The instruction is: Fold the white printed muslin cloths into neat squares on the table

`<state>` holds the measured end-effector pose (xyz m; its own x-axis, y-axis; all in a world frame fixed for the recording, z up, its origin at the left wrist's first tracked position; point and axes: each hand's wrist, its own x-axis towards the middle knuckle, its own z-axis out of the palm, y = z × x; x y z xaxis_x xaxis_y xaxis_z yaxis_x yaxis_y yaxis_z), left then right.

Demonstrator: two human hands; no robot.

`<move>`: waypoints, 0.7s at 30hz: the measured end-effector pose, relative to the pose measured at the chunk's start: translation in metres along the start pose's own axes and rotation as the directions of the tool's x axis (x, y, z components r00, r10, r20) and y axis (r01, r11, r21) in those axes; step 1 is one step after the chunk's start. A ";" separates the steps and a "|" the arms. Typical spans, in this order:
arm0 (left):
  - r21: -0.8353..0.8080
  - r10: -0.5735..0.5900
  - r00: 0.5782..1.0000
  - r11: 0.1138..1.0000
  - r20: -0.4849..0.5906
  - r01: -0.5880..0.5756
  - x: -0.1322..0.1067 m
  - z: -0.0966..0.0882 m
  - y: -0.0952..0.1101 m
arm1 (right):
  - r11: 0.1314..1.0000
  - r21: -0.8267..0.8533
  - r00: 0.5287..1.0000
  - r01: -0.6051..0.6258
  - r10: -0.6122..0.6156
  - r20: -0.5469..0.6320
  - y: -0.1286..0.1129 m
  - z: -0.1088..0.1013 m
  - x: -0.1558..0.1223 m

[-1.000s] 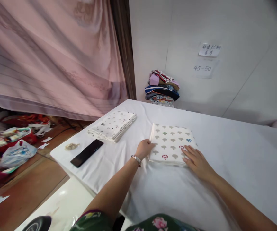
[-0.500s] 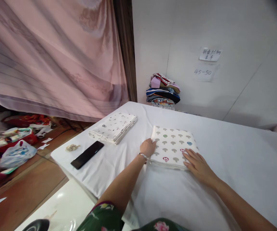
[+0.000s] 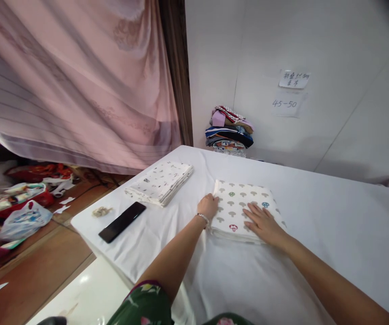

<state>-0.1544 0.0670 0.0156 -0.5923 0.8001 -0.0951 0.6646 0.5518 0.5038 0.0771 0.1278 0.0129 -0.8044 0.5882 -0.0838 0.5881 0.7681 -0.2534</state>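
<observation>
A folded white cloth printed with mushrooms (image 3: 240,201) lies on the white table (image 3: 316,234). My left hand (image 3: 208,206) grips its left edge with the fingers curled around it. My right hand (image 3: 262,222) lies flat on top of the cloth with the fingers spread. A bracelet circles my left wrist.
A second folded printed cloth (image 3: 160,182) lies at the table's far left. A black phone (image 3: 122,215) and a small crumpled scrap (image 3: 101,211) sit near the left corner. A stack of clothes (image 3: 230,131) stands by the wall. A pink curtain (image 3: 72,81) hangs left, with bags on the floor (image 3: 18,212).
My right hand slid from the cloth's near right corner up onto its middle. My left hand stays at the left edge.
</observation>
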 end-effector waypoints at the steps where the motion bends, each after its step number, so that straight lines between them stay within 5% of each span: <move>1: -0.008 0.000 1.000 1.000 0.002 0.000 0.001 -0.001 0.000 | 1.000 0.005 1.000 -0.001 0.001 0.013 0.001 0.000 0.000; 5: -0.047 -0.008 1.000 0.999 -0.030 0.007 0.007 -0.006 0.007 | 0.997 0.066 0.999 -0.026 0.024 0.027 0.002 -0.010 0.006; 10: -0.067 0.006 0.997 0.998 -0.076 -0.011 0.009 0.001 0.015 | 1.000 0.030 0.992 -0.002 0.005 -0.124 -0.003 -0.022 0.050; 16: -0.043 0.051 0.993 0.997 -0.105 -0.056 0.010 0.011 0.007 | 0.995 -0.085 0.982 0.059 -0.073 -0.173 -0.024 0.000 0.111; 21: -0.008 0.053 0.994 0.999 -0.101 -0.054 0.013 0.008 0.005 | 0.991 -0.110 0.981 0.076 -0.094 -0.167 -0.028 0.013 0.119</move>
<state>-0.1548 0.0819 0.0103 -0.5995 0.8002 0.0187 0.6919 0.5063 0.5148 -0.0363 0.1735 -0.0027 -0.8305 0.5474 0.1027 0.5309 0.8338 -0.1511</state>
